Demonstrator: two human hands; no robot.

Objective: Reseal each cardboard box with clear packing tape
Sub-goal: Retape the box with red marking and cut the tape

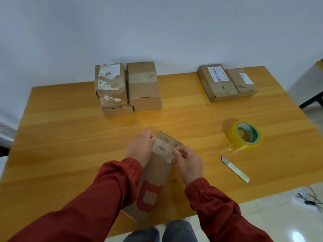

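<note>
At near tabletop point(70, 137) edge: box point(153, 180), tilted. My left hand point(139, 147) grips box's far end; my right hand point(187, 163) pinches tape strip point(162, 150) end. Advice: keep strip taut, centre over seam, smooth outward.

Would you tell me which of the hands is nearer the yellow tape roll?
Right. The right hand sits left of the tape roll; the left hand is farther left, across the box.

A box point(159, 173) gripped by left hand point(139, 147), right hand point(187, 163) apparently pinching tape strip point(162, 150)
</note>
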